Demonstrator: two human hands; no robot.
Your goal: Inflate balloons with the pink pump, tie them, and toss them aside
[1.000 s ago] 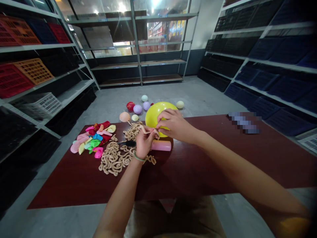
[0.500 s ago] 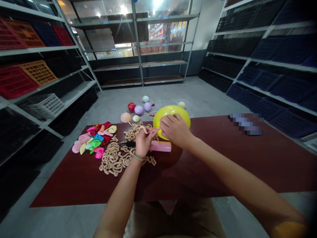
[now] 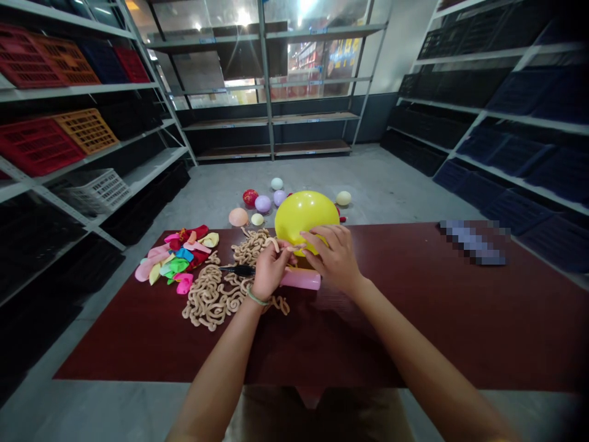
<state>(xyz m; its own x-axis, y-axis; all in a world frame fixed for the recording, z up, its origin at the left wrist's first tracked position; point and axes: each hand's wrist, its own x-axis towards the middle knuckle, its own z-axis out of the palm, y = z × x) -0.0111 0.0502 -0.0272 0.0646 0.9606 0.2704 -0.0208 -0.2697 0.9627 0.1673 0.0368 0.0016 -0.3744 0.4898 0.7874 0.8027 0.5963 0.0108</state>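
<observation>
- Okay, so the yellow balloon [image 3: 307,215] is the landmark: big, puffed up, at the far edge of the dark red surface [image 3: 460,307], straight ahead of the person.
- The left hand [image 3: 270,270] sits just in front of the yellow balloon, a bit to its left, thumb and fingers pinched on a tan strand [image 3: 275,242] near the balloon's neck. It has a green wristband [image 3: 256,296] on.
- The right hand [image 3: 338,255] is at the near right side of the yellow balloon, fingers curved and loosely spread, tips by the neck. Can't tell if they're gripping anything.
- Nearer than the yellow balloon, under the hands, lies a pink cylinder [image 3: 301,279]. A black nozzle [image 3: 239,270] pokes out on the other side of the left hand; the hand covers whatever joins them.
- Left of the yellow balloon and closer in, there's a messy heap of curly tan strands [image 3: 209,299].
- Further left of the yellow balloon: a pile of limp balloons [image 3: 184,255] in pink, red, green, blue and pale yellow.
- Behind the yellow balloon, past the surface, some small inflated balloons [image 3: 262,204] are on the floor [image 3: 381,184].
- Way right of the yellow balloon, there's a pixelated item [image 3: 473,241], too blurred to make out.
</observation>
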